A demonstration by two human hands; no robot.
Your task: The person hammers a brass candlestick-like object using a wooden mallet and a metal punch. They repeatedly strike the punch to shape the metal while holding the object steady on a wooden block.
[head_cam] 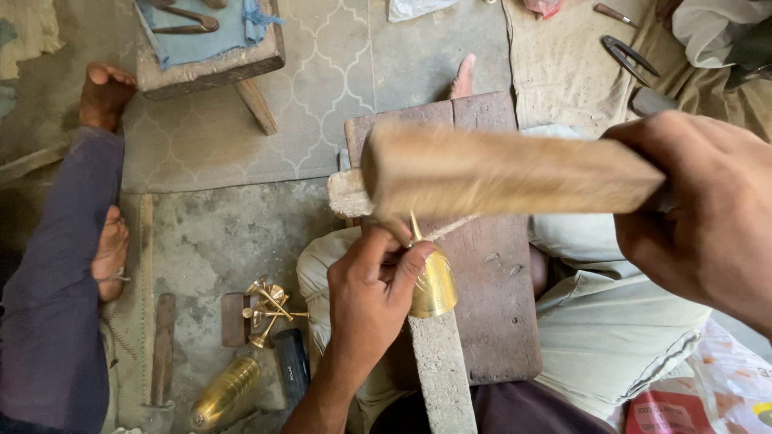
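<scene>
Floor (217, 233): grey concrete, partly covered by a pale patterned mat (322, 88). Second person, left edge: a leg in dark purple cloth (48, 265), two bare feet beside it. Wooden board (490, 265): dark, flat, lying across the wearer's lap on pale cloth. Low wooden stool (217, 60), top left, with a blue cloth and a metal tool on it. Wooden mallet (498, 170): pale, blocky, motion-blurred, held level above the board. Right hand (708, 217): fingers wrapped tight around the mallet's handle end at the right edge. Left hand (374, 293): thumb and fingers pinched on a brass bell-shaped piece (434, 281), which sits on the end of a grey stone-like bar (438, 370) running toward the wearer; a thin pointed brass stem rises from the piece just under the mallet. Brass ribbed vessel (225, 392): lying on the floor, lower left. Dark rectangular block (291, 366), just beside it. Cluster of small brass fittings (269, 309), on the floor left of the left hand. Metal shears (631, 56), top right, on a tan cloth.
</scene>
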